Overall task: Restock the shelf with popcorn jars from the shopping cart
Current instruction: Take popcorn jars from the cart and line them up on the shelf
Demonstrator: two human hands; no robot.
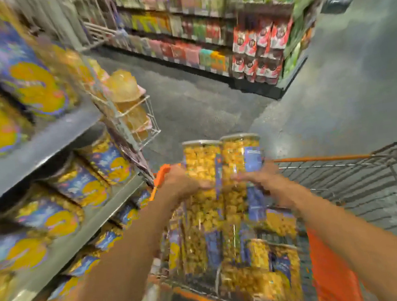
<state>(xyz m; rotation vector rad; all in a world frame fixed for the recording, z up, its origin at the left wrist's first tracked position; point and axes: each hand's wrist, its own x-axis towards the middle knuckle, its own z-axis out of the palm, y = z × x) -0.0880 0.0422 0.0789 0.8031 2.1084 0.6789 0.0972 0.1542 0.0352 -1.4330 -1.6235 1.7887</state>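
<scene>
Motion blur smears shelf jars (91, 188); labels unreadable.

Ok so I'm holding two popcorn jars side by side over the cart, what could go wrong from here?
1. Each hand, left hand and right hand, grips only one side of its tall jar, left jar and right jar. Either could slip and fall onto the jars in the cart.
2. The wire rack juts out from the shelf end; swinging left could clip it.
3. The middle shelf looks nearly full, so pushing jars in might dislodge others.
</scene>
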